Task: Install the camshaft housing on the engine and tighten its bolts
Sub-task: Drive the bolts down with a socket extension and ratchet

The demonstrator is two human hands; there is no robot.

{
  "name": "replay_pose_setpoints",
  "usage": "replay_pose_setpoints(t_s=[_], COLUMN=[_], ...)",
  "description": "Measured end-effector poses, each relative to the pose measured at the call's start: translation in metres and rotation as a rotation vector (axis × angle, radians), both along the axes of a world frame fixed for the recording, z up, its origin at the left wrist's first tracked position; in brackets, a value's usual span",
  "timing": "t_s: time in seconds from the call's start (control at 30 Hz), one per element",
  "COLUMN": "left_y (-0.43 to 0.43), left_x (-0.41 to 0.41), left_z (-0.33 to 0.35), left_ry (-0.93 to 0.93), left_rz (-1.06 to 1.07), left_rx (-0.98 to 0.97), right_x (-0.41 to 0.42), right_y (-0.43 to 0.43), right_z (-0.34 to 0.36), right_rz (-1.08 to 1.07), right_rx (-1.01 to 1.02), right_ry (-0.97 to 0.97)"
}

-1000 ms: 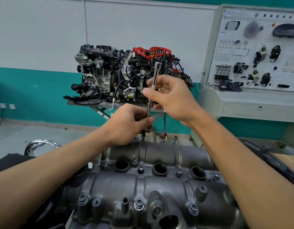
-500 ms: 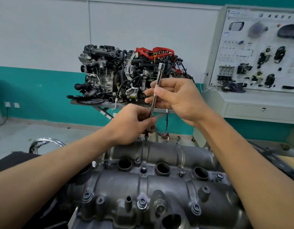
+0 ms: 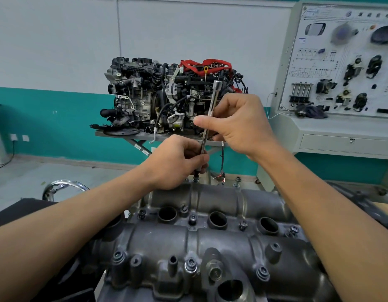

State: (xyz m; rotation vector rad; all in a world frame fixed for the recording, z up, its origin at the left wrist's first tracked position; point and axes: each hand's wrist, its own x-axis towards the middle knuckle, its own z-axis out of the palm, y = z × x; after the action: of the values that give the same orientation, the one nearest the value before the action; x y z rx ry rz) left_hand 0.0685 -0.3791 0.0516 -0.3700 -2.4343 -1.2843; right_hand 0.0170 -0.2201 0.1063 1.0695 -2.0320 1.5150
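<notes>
Down low in the foreground, seated on the engine and filling the bottom of the view: the camshaft housing point(image 3: 210, 243), grey cast metal. Along its middle, a row of three round openings point(image 3: 167, 214). In bosses along the near edge and between the openings, small bolts point(image 3: 190, 265).

Above the housing's far rim, held nearly upright and leaning slightly right at the top: a long chrome extension bar point(image 3: 210, 110). Lower tip down on a far-rim bolt point(image 3: 196, 178), square head up in front of the background engine.

Round the bar's lower part, the left hand point(image 3: 177, 162), its fingers point(image 3: 188, 146) curled tight on the shaft just above that bolt. Higher up the bar, the right hand point(image 3: 238, 125), pinching the shaft between the thumb on the near side and curled fingers behind. Both forearms bare, reaching in from the bottom corners.

Further right on the same far rim, apart from the tool: a second bolt point(image 3: 237, 180), standing proud of the metal.

Behind, on a metal stand against the teal-and-white wall: a display engine point(image 3: 166, 99) with red parts on top. To the right, a white training panel point(image 3: 341, 62) carrying mounted car parts, over a grey cabinet with a drawer. At left, just beyond the left forearm: a curved chrome rail point(image 3: 62, 186).
</notes>
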Motion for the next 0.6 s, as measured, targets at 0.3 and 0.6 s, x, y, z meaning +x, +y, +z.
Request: replay_pose_setpoints(t_s=[0.3,0.6], left_y=[0.0003,-0.0007], left_x=[0.0004,-0.0005], left_z=[0.0004,-0.0002], left_ry=[0.013,-0.004], left_rz=[0.002,0.006], left_rx=[0.001,0.01], right_x=[0.0037,-0.0011], right_y=[-0.0025,0.0028], right_z=[-0.0025,-0.0029], right_rz=[0.193,0.214], right_rx=[-0.037,-0.005], right_ry=[-0.197,-0.218])
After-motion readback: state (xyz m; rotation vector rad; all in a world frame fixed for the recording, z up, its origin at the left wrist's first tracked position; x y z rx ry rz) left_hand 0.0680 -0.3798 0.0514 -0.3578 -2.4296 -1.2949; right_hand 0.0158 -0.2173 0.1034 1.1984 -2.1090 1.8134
